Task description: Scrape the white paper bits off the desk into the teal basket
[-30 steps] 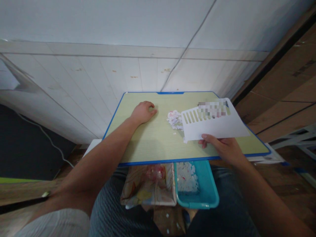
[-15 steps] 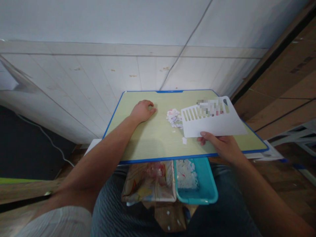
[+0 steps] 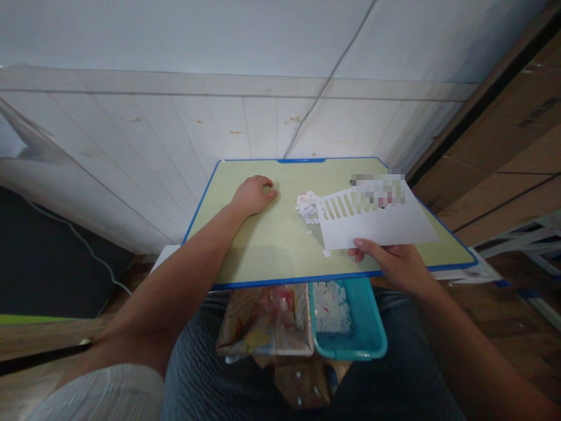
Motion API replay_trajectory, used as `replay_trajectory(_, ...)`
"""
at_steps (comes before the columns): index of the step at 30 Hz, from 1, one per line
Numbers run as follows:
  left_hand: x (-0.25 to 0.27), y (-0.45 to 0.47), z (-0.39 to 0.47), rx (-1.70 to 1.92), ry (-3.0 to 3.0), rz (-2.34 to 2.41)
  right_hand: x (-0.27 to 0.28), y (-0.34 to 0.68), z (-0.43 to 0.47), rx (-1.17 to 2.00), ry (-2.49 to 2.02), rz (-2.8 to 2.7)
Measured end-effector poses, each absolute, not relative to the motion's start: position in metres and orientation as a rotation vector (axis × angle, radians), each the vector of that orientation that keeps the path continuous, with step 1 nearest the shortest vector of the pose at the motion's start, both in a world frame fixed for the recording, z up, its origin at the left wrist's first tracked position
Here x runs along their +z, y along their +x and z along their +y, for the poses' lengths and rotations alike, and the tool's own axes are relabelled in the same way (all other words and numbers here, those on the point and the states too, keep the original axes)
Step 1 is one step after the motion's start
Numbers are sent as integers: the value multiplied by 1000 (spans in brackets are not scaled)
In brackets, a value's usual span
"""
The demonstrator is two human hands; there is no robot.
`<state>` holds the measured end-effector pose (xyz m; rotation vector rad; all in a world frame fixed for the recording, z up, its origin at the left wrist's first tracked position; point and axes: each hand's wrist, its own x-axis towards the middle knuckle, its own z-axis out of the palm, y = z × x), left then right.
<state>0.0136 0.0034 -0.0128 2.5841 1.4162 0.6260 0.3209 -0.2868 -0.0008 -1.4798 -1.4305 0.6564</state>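
Note:
My right hand [image 3: 390,257] pinches the lower edge of a white slotted sheet [image 3: 372,230] between thumb and fingers. The sheet is tilted over the right half of the pale board, and a row of slanted cut-out slots runs along its upper part, partly blurred out. A small heap of white paper scraps [image 3: 307,206] lies at the sheet's left edge, with a single loose scrap [image 3: 326,253] below its lower left corner. My left hand [image 3: 254,195] rests on the left of the board, fingers loosely curved, thumb apart from them, nothing inside.
The blue-edged folding table [image 3: 272,251] stands against a white panelled wall. Below its front edge, at my lap, are a turquoise basin [image 3: 370,327] partly filled with paper scraps and a patterned box or bag [image 3: 267,327] holding clear plastic. Cardboard boxes [image 3: 504,134] stand at right.
The slotted sheet has shifted slightly left and down in my right hand, its lower left corner now close to the loose scrap. My left hand has hardly moved.

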Motion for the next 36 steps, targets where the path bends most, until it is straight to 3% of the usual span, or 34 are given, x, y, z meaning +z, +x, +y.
replay_trajectory(16, -12, 15, 3, 629, 2578, 1422, -1, 332, -291, 893, -1385, -1409)
replay_trajectory(36, -10, 16, -1, 635, 2572, 1417, -5, 339, -284, 760, -1399, -1446)
